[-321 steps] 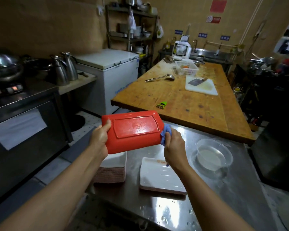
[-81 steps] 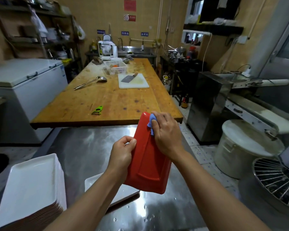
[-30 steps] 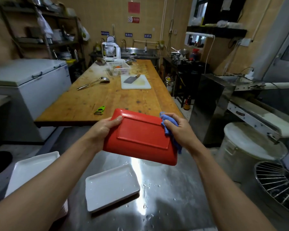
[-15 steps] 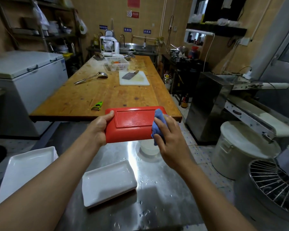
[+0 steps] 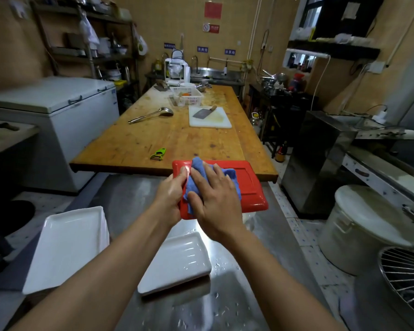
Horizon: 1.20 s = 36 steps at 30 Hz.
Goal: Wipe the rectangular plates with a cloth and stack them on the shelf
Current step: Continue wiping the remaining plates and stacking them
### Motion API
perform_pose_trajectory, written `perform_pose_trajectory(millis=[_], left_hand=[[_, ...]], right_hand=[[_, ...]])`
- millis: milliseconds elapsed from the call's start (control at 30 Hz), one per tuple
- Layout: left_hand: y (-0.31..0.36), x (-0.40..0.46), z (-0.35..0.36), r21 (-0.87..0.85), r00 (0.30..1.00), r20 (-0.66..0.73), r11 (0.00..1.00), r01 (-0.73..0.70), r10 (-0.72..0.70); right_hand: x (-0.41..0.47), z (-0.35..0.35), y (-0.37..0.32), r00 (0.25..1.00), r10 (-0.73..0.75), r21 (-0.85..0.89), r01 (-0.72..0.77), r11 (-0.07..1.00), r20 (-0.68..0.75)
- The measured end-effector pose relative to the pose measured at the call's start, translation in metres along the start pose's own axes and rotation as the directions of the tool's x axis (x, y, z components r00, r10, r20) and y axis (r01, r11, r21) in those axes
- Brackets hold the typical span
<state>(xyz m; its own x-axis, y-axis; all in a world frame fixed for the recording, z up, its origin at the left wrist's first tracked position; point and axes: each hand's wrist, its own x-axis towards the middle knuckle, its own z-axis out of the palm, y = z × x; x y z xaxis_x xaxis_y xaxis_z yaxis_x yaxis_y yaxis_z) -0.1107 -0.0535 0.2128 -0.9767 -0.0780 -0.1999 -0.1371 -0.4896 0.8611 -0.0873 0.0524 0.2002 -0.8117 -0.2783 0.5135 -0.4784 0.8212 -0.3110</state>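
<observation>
— Where's the plate?

— The red rectangular plate [image 5: 249, 187] is held in the air above the steel counter [image 5: 127, 199], underside up, just in front of the wooden table's [image 5: 177, 139] near edge. The left hand [image 5: 170, 199] grips its left short edge, thumb curled over the rim. The right hand [image 5: 215, 199] lies flat on it with fingers spread, pressing a blue cloth [image 5: 201, 177] against the surface.

— Any writing?

— Nothing legible on the plate. On the far wall there are small blue labels [image 5: 202, 49] and a red-and-white no-smoking sign [image 5: 210, 27], text too small to read.

— What's around?

— Below the forearms, one white rectangular plate [image 5: 177, 263] lies on the wet counter; to its left is a stack of white plates [image 5: 67, 244]. On the table: a green peeler [image 5: 158, 154] near the red plate, a ladle [image 5: 151, 115], a cleaver [image 5: 202, 113] on a white cutting board [image 5: 210, 120], and a white basket [image 5: 187, 95]. A chest freezer [image 5: 58, 115] stands left, a metal shelf rack [image 5: 86, 44] behind it.
</observation>
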Motion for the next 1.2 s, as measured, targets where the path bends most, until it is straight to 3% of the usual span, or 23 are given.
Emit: perform_pose_trajectory(millis=[133,333,567,833,967,1100,1200], left_hand=[[0.001,-0.006,-0.01,0.001,0.998,0.006,0.998,-0.058,0.058],[0.006,-0.015,-0.031,-0.007,0.992,-0.078,0.995,-0.096,0.095],[0.017,-0.022,-0.065,-0.054,0.989,-0.134,0.996,-0.069,0.061],[0.03,-0.031,-0.109,-0.151,0.963,-0.267,0.989,-0.004,-0.036],[0.036,-0.042,-0.132,-0.152,0.938,-0.341,0.988,0.011,-0.063],[0.05,-0.054,-0.154,-0.131,0.916,-0.401,0.988,-0.085,0.026],[0.067,-0.066,-0.167,-0.017,0.874,-0.434,0.967,-0.253,0.221]], right_hand=[[0.018,-0.004,-0.002,0.987,0.054,0.039,-0.061,0.997,0.148],[0.026,-0.005,0.032,0.976,0.18,-0.014,-0.179,0.984,0.123],[0.025,-0.003,0.038,0.919,0.354,0.281,-0.391,0.876,0.175],[0.003,0.027,0.006,0.94,0.327,0.484,-0.33,0.81,0.094],[-0.006,0.035,-0.013,0.917,0.381,0.567,-0.376,0.733,0.116],[-0.011,0.047,-0.027,0.863,0.434,0.627,-0.492,0.604,0.259],[-0.01,0.052,-0.036,0.813,0.462,0.608,-0.576,0.546,0.355]])
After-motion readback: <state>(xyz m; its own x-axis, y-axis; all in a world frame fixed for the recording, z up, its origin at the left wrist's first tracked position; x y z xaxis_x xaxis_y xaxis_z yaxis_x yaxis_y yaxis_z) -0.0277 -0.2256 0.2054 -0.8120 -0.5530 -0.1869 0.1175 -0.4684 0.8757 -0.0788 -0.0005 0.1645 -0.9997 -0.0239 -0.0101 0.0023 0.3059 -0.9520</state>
